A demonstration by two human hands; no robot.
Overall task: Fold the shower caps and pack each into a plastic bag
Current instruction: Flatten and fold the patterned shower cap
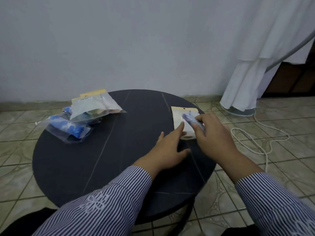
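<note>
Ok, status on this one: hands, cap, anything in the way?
Both hands open: left hand and right hand pressing bagged blue cap. Packed bags far left. Nothing blocking.

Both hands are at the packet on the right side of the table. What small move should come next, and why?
Probably press the blue shower cap flat with the right hand while the left hand steadies the plastic bag; it looks bunched on the bag.
</note>
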